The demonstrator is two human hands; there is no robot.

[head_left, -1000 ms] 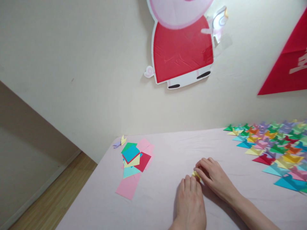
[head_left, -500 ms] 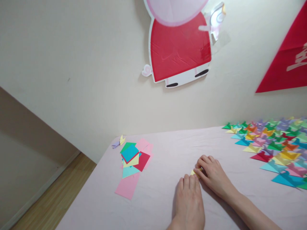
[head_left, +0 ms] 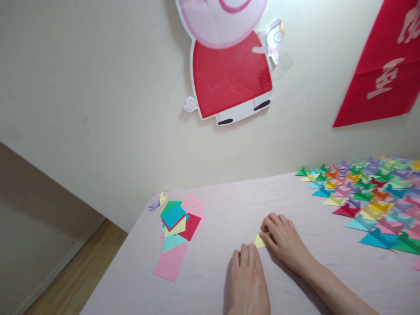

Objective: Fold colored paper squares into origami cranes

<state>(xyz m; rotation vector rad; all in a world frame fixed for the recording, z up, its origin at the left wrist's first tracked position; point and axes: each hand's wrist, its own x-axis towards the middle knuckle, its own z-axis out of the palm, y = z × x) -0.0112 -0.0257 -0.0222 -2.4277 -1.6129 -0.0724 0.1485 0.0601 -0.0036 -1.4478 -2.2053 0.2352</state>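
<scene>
A small piece of yellow folded paper [head_left: 260,241] lies on the pink cloth between my two hands, its left part showing as a triangle. My right hand [head_left: 285,238] is closed over its right side, thumb and fingers pinching it. My left hand [head_left: 248,275] has its fingers bent down, with the forefinger at the paper's lower left corner; its thumb is hidden. Part of the paper is covered by my right fingers.
Overlapping coloured paper sheets [head_left: 177,227] lie to the left, with a small yellow and purple folded piece [head_left: 159,200] behind them. Rows of folded paper birds [head_left: 374,197] stand at the right. Behind the cloth-covered table [head_left: 210,288] rises a wall with a cartoon cutout [head_left: 231,78].
My left hand has shifted slightly away from my right, baring more of the yellow paper. The camera view has tilted up and turned a little right.
</scene>
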